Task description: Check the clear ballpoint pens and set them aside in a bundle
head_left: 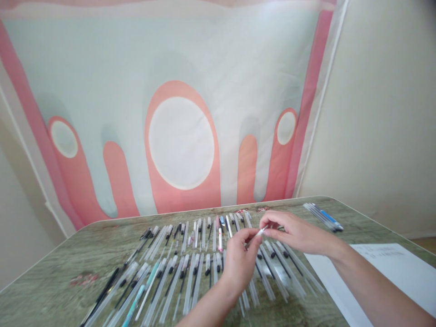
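Note:
Above the rows of pen parts, my left hand (pixel 240 259) and my right hand (pixel 289 230) meet fingertip to fingertip. A small white pen part (pixel 261 231) shows between them, pinched by the fingers of both hands; most of it is hidden. Below lies the front row of translucent pen barrels (pixel 172 290), with dark caps and thin refills beside them. Behind it runs a second row of pen parts (pixel 203 234), partly covered by my hands. A white and pink pen (pixel 220 238) lies just left of my left hand.
A white sheet of paper (pixel 398 268) lies at the right. Farther back sits a small bundle of pens (pixel 322 217), one of them blue. A turquoise pen (pixel 141 293) and dark pens (pixel 105 290) lie at the left of the green wood-grain table (pixel 41 284). A patterned cloth (pixel 180 45) hangs behind.

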`<state>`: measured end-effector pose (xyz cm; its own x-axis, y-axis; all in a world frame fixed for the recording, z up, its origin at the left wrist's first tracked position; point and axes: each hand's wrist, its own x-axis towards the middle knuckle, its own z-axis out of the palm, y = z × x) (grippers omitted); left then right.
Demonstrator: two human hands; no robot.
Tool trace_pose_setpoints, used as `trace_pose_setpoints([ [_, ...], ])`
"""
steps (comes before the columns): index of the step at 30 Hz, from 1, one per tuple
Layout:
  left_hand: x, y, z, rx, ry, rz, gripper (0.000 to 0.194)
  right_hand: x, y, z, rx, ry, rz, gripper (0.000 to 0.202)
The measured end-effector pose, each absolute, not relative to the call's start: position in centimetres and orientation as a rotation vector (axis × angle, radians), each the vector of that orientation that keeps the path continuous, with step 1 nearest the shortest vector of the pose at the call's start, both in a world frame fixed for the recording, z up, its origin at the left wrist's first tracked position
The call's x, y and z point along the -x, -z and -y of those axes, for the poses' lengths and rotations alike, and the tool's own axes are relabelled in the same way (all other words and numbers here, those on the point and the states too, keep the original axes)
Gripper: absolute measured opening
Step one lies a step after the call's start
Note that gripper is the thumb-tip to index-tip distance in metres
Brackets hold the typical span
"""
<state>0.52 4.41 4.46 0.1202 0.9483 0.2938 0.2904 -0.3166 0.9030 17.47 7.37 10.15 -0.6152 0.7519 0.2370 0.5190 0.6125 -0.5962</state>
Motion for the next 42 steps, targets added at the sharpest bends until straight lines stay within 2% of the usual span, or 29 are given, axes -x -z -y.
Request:
trace_pose_setpoints([
  [3,-0.6,-4.4,-4.4,-1.734,-1.211,-1.232,0.024,-17.4,-10.2,-7.5,1.001,-0.579,2.423,0.016],
  [9,-0.5,-4.1,-4.5,-1.772,-1.212,-1.248,0.024,-17.3,-9.4,-8.0,1.093,-0.498,2.425,0.033],
  [12,-0.4,-4.2,-4.5,-1.791,-1.22,-1.243,0.025,-17.4,-9.4,-7.8,1.099,-0.568,2.354,0.024],
  [15,-0.4,-4.1,-4.4,-1.805,-1.236,-1.225,0.025,-17.5,-9.9,-7.5,1.04,-0.643,2.335,0.025],
  [19,-0.4,-4.1,-4.3,-1.851,-1.237,-1.231,0.024,-17.5,-10.5,-7.3,0.999,-0.595,2.419,0.014],
  [28,0.0,-4.3,-4.4,-2.015,-1.22,-1.293,0.023,-17.4,-10.0,-7.7,1.053,-0.535,2.467,0.034],
  [32,0.1,-4.4,-4.5,-2.03,-1.255,-1.297,0.021,-17.4,-10.0,-7.5,1.052,-0.597,2.394,0.024],
  [36,0.1,-4.6,-4.4,-2.087,-1.252,-1.318,0.02,-17.5,-10.2,-7.4,0.996,-0.491,2.431,0.013],
  [42,0.4,-4.6,-4.5,-2.147,-1.254,-1.325,0.021,-17.5,-10.2,-7.6,0.938,-0.4,2.527,0.021],
])
